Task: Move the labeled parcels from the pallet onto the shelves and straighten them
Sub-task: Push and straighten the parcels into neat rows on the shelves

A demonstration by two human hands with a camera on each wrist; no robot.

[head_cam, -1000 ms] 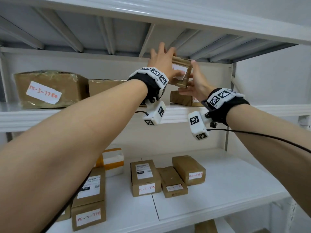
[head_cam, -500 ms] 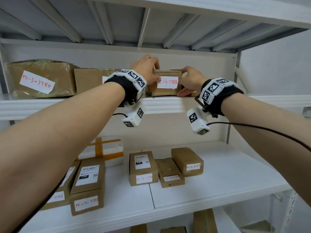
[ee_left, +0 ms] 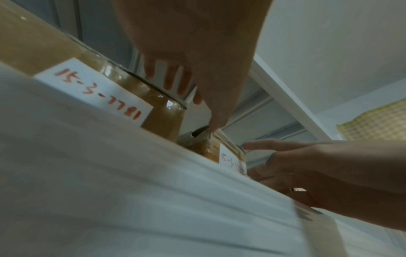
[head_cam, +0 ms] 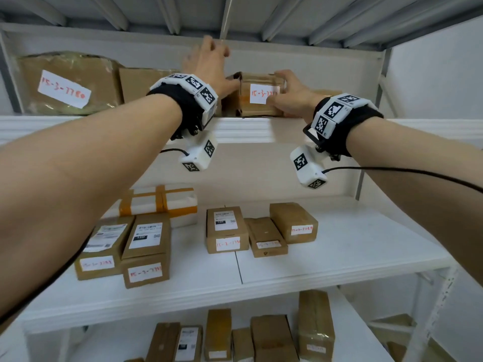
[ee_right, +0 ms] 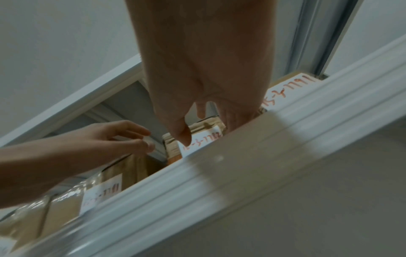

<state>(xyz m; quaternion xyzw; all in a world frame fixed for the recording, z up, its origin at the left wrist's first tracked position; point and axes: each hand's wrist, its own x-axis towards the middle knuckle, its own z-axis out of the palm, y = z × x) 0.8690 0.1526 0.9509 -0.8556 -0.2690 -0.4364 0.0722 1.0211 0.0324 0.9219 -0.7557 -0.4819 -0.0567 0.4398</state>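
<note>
A small brown parcel with a white handwritten label stands on the upper shelf, label facing me. My right hand grips its right side, thumb on the label and fingers over the top; the right wrist view shows the thumb on the label of the parcel. My left hand hovers above and left of the parcel with straight, spread fingers and holds nothing. The left wrist view shows the left hand over the parcel, thumb tip close to its top corner, and the right hand beyond.
A parcel labeled 15-3-7781 stands just left, and a large taped one farther left. Another parcel sits behind my right hand. The middle shelf and the shelf below hold several parcels.
The parcel went from tilted in the air to standing on the upper shelf. My left hand has since lifted off its left side and risen; my right hand stays on it.
</note>
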